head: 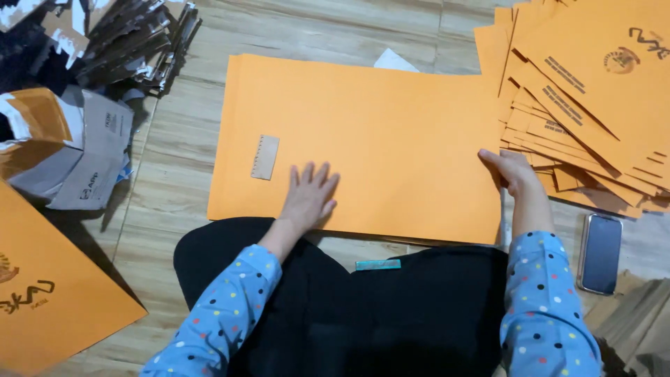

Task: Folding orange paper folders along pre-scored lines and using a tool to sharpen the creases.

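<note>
Lap: my dark-clothed knees (377, 314) sit nearest the lens, blue dotted sleeves (541, 307) either side.
Orange sheets: I see the big orange paper stack (391, 132) flat on the wooden floor (174, 174), just ahead of my knees.
Left hand: my left hand (309, 197) lies palm-down on the stack, fingers spread.
Right hand: my right hand (513, 171) curls over the stack's right edge, pinching it.
Ruler: a small ruler (265, 157) lies on the stack, left of my left hand.
Right pile: printed orange envelopes (586, 91) fanned out.
Phone: a phone (601, 253) on the floor near my right sleeve.
Container: a torn cardboard box (70, 150) far left; its contents I cannot tell.
</note>
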